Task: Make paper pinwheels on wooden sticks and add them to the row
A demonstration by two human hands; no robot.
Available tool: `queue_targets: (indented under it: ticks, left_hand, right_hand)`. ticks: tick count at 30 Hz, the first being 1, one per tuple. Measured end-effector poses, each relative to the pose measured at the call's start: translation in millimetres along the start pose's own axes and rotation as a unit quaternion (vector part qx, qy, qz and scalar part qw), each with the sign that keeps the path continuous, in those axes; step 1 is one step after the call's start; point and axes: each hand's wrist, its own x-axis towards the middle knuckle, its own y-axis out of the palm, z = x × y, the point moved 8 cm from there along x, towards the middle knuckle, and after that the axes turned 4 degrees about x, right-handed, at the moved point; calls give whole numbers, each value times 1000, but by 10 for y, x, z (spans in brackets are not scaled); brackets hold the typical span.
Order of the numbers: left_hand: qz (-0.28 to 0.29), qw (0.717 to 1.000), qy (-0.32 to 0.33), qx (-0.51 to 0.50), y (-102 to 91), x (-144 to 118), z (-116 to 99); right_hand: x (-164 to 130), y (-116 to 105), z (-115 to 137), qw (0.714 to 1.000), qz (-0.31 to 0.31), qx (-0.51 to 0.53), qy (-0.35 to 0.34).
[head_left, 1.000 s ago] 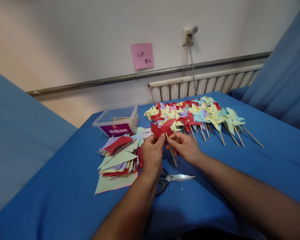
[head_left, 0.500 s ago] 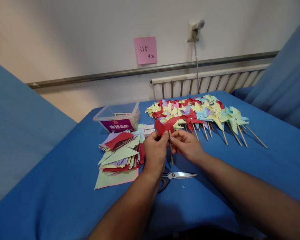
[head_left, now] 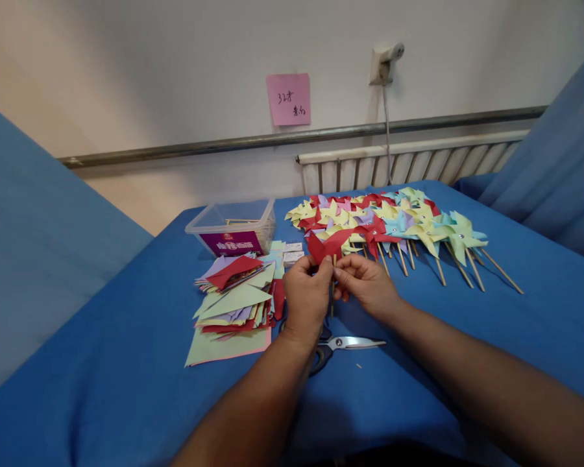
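Left of the scissors lies a paper stack. Beyond the scissors, the left hand pinches folded red paper; from it the stick runs lengthwise toward the scissors, the right hand's grip pinching its upper part.

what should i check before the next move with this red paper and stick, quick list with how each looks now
1. Left hand pinching the red paper: ok.
2. Right hand at the stick: ok, though its grip is partly hidden.
3. Paper fastened to stick: cannot tell, the hands cover the join.
4. Scissors in full view: not ok, the left arm hides part of the handles.
5. Pinwheels lying on the blue cloth: ok.
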Motion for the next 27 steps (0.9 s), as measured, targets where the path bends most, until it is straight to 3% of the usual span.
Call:
queue_targets:
  ticks: [27]
  left_hand:
    - [-17,999,6,27,-23,-9,-33]
  right_hand:
    - [0,-4,-18,1000,-5,12,6]
